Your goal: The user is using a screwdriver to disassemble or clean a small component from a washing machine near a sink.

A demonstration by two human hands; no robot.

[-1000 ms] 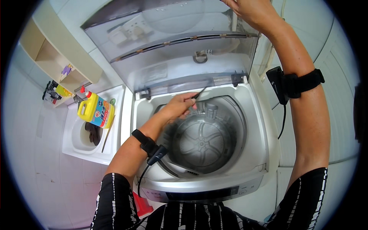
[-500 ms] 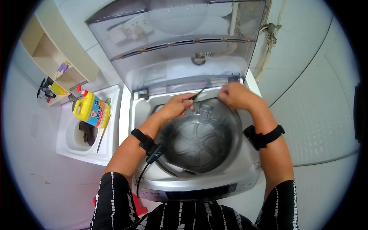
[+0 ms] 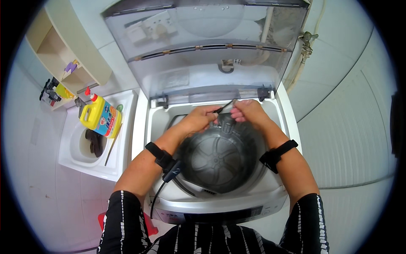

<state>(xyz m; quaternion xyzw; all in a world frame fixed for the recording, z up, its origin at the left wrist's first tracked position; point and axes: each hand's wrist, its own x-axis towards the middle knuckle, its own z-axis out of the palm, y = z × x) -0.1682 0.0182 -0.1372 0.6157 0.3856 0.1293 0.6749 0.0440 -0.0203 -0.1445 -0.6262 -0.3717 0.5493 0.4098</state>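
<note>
A white top-loading washing machine (image 3: 139, 139) stands below me with its clear lid (image 3: 207, 51) raised. Its steel drum (image 3: 220, 161) shows nothing inside. At the drum's far rim my left hand (image 3: 198, 118) and my right hand (image 3: 249, 112) meet on a small dark part (image 3: 227, 120) with a thin dark strip sticking up from it. My left fingers pinch the strip's lower end; my right fingers grip the part from the other side. Both wrists wear black bands.
A white sink (image 3: 97, 165) sits left of the machine, with a yellow detergent bottle (image 3: 99, 118) on its rim and dark items in the basin. Wall shelves (image 3: 63, 63) hold small bottles. A tap and hose (image 3: 306, 46) hang at the back right.
My right hand came down from the raised lid to the drum's far rim and now meets the left hand on the small dark part. The left hand stayed put.
</note>
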